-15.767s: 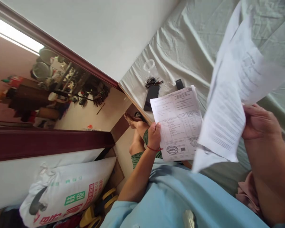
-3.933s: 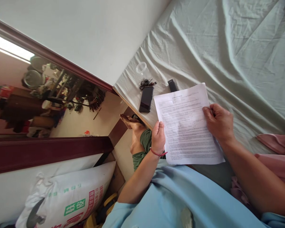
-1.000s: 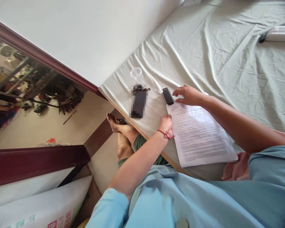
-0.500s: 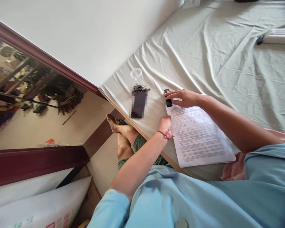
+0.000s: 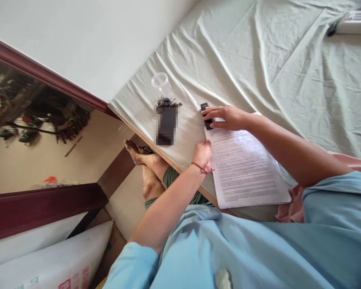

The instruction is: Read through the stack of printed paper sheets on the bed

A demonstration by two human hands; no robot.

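A stack of printed papers (image 5: 246, 172) lies on the pale green sheet, slightly askew. My left hand (image 5: 203, 151), with a red string bracelet at the wrist, is closed at the papers' left edge; its fingertips are hidden. Across the papers' top left corner sits a small black stapler (image 5: 207, 114). My right hand (image 5: 228, 117) reaches over from the right, its fingers and thumb on the stapler. To the left of both hands lies a dark phone-like object (image 5: 166, 127), partly pixelated.
A clear plastic cup (image 5: 160, 82) and a small dark bunch of items (image 5: 166, 102) lie beyond the phone-like object. The bed sheet (image 5: 228, 52) is wrinkled. Its bed's wooden edge (image 5: 155, 150) runs beside my legs. White sacks (image 5: 57, 257) stand at lower left.
The whole view has shifted, so most things sit a little further left and higher. Both hands keep nearly the same places at the papers and the stapler.
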